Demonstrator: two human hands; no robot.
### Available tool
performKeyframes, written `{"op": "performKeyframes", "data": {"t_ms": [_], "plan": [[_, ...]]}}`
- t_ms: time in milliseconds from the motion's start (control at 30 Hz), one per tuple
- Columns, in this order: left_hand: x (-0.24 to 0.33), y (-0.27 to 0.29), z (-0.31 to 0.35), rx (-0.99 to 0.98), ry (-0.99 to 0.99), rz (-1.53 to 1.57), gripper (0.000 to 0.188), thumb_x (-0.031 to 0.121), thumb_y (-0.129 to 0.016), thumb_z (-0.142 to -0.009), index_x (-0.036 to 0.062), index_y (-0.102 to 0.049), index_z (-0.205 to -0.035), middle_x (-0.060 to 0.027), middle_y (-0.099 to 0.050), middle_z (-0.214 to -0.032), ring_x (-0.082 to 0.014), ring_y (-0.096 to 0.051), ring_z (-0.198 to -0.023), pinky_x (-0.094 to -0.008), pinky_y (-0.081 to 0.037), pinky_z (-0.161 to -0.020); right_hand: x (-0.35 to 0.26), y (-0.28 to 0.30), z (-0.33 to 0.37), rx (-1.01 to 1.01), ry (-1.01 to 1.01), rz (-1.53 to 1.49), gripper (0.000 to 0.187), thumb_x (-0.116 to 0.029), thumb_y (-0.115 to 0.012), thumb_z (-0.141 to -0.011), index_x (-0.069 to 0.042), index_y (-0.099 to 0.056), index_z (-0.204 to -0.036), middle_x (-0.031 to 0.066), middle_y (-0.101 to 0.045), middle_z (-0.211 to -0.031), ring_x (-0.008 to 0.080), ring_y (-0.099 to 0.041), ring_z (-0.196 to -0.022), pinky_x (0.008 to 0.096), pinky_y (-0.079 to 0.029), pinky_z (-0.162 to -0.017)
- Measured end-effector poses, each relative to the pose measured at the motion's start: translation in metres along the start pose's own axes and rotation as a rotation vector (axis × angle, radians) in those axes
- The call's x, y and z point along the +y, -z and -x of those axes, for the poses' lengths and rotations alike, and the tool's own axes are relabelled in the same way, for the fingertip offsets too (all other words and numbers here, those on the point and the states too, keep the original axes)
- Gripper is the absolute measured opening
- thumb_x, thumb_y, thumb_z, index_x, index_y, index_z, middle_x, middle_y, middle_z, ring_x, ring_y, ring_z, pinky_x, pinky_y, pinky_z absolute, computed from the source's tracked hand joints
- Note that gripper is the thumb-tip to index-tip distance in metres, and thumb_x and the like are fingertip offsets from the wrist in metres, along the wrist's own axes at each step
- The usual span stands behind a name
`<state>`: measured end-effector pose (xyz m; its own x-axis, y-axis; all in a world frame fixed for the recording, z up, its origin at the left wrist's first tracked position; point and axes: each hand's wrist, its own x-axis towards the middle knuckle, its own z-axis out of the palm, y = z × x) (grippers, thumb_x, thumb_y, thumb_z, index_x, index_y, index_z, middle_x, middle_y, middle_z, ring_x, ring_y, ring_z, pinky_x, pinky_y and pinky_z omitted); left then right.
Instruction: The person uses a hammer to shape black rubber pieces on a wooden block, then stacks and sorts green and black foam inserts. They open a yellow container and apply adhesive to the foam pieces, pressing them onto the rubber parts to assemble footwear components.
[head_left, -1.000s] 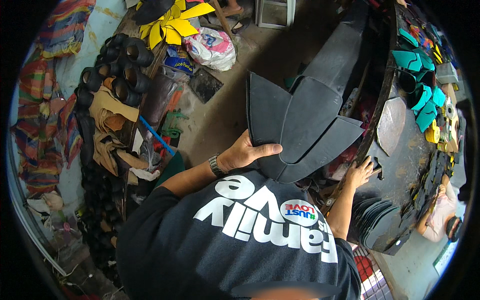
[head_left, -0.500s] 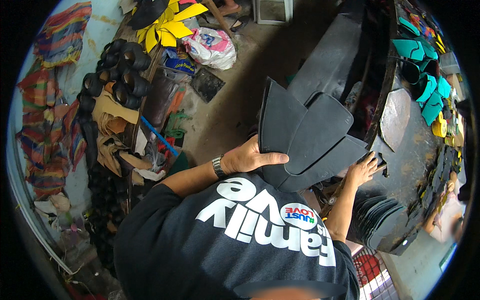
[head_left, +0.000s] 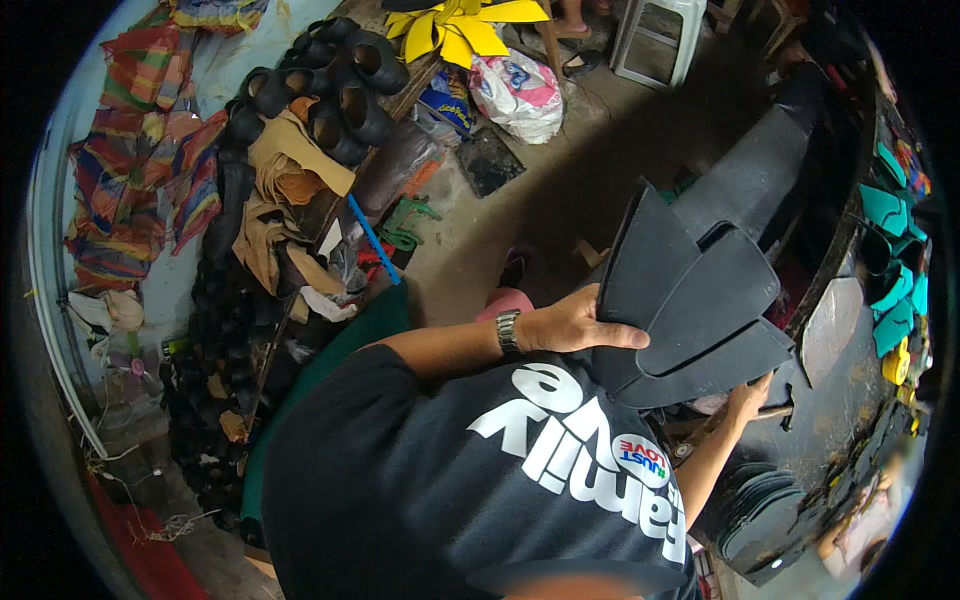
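Note:
My left hand (head_left: pixel 570 325) grips several flat black cut pieces (head_left: pixel 690 310), leather-like and fanned out in front of my chest. Its thumb lies across their near left side, and the other fingers are hidden behind them. At the fan's lower right edge, my right hand (head_left: pixel 742 402) closes on the rim of the pieces, its fingers partly out of sight. Just beside that hand, a tool with a wooden handle (head_left: pixel 770 413) and a small dark head, hammer-like, lies over the dark worktable (head_left: pixel 800 435).
Curved black pieces (head_left: pixel 760 510) are stacked at the table's near end. Teal cut pieces (head_left: pixel 890 290) and a yellow roll (head_left: pixel 896 362) line its right side. To the left, a bench holds black rounded forms (head_left: pixel 365 120) and tan scraps (head_left: pixel 290 165). A white stool (head_left: pixel 660 40) stands far off.
My view has swung left, so the scene sits further right. My right hand has gone from spread fingers by the tool on the table edge to the rim of the black pieces.

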<state>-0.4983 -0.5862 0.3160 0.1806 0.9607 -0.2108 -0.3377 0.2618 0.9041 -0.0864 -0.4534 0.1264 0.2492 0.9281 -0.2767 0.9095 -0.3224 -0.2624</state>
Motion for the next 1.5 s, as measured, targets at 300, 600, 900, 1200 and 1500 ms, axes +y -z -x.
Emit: {"op": "performKeyframes", "data": {"t_ms": [300, 600, 900, 1200, 1500], "plan": [[0.022, 0.092, 0.008, -0.111, -0.005, 0.195, 0.043, 0.026, -0.075, -0.091, -0.0001, -0.062, -0.122, -0.0075, -0.068, -0.112, -0.0140, -0.061, -0.105, -0.0293, -0.048, -0.092, -0.158, -0.053, 0.168, -0.560, 0.288, -0.646, 0.057, -0.011, -0.070, -0.083, 0.003, -0.052, -0.136, 0.0143, -0.066, -0.125, 0.0305, -0.062, -0.115, 0.0374, -0.045, -0.102], [0.091, 0.245, 0.033, -0.141, 0.070, 0.123, 0.041, 0.026, -0.076, -0.089, -0.0013, -0.065, -0.118, -0.0087, -0.070, -0.112, -0.0156, -0.064, -0.103, -0.0291, -0.050, -0.090, -0.334, -0.088, 0.254, -0.779, 0.232, -0.753, 0.058, -0.009, -0.069, -0.082, 0.003, -0.052, -0.136, 0.0145, -0.066, -0.125, 0.0312, -0.061, -0.116, 0.0389, -0.045, -0.103], [0.123, 0.306, 0.037, 0.074, -0.040, 0.153, 0.037, 0.013, -0.074, -0.090, 0.0007, -0.062, -0.122, -0.0077, -0.069, -0.114, -0.0143, -0.065, -0.101, -0.0292, -0.053, -0.088, -0.453, -0.079, 0.245, -0.862, 0.107, -1.062, 0.059, -0.007, -0.068, -0.081, 0.003, -0.052, -0.137, 0.0146, -0.065, -0.126, 0.0319, -0.061, -0.118, 0.0404, -0.044, -0.104], [0.138, 0.339, 0.028, 0.216, -0.211, -0.140, 0.035, 0.017, -0.076, -0.089, 0.0009, -0.062, -0.117, -0.0069, -0.067, -0.111, -0.0142, -0.064, -0.097, -0.0289, -0.052, -0.083, -0.543, -0.004, 0.206, -0.661, 0.379, -1.637, 0.099, 0.006, -0.069, -0.080, -0.007, -0.011, -0.159, 0.0152, -0.031, -0.158, 0.0287, -0.039, -0.141, 0.0410, -0.034, -0.114], [0.158, 0.353, -0.056, 0.343, -0.283, 0.309, 0.029, 0.018, -0.066, -0.096, -0.0005, -0.062, -0.119, -0.0062, -0.068, -0.110, -0.0141, -0.064, -0.099, -0.0299, -0.052, -0.086, -0.600, 0.007, 0.125, -0.444, 0.632, -1.410, 0.102, 0.019, -0.063, -0.083, -0.010, -0.003, -0.160, 0.0153, -0.029, -0.159, 0.0228, -0.046, -0.133, 0.0357, -0.038, -0.109]]}}
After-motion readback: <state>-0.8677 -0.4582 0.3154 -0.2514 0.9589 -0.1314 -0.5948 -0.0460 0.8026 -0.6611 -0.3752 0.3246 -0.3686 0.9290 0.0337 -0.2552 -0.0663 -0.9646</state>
